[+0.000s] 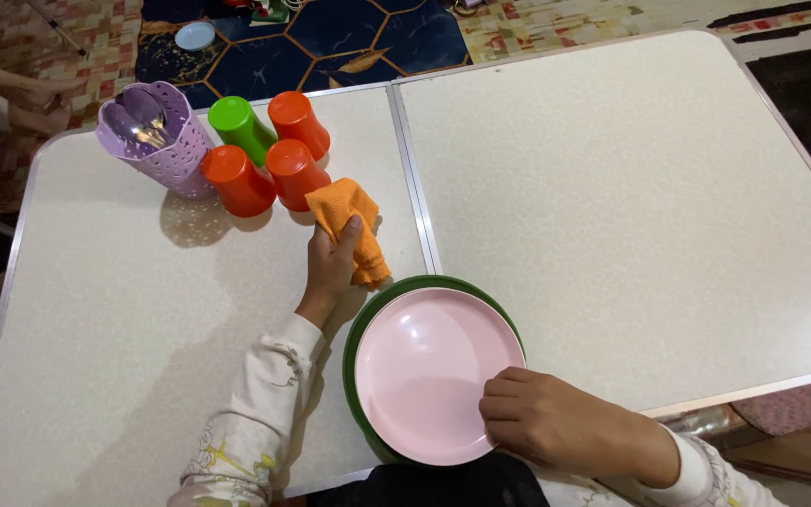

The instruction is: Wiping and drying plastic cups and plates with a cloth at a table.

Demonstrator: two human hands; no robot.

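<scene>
1. Head view, layout: the person's left hand [332, 263] grips an orange cloth [349, 225] on the white folding table [612, 207]. The right hand [542, 418] rests on the near rim of a pink plate [424, 366], which sits on a green plate [354, 347] at the table's near edge.

2. Head view, risks: the plates overhang the near edge, so a push from the right hand could tip or slide them off. The cloth lies just beside the cluster of upturned cups, three orange cups [295, 169] and a green cup [239, 127]. A wide sweep of the left hand could knock them into the lilac cutlery holder [157, 136], which holds spoons.

3. Head view, fingers: the left fingers [347, 233] are closed around the bunched cloth, thumb tucked under. The right fingers [509, 394] are curled narrow, their tips touching the pink plate's rim. Whether they pinch the rim or only press on it cannot be told.
</scene>
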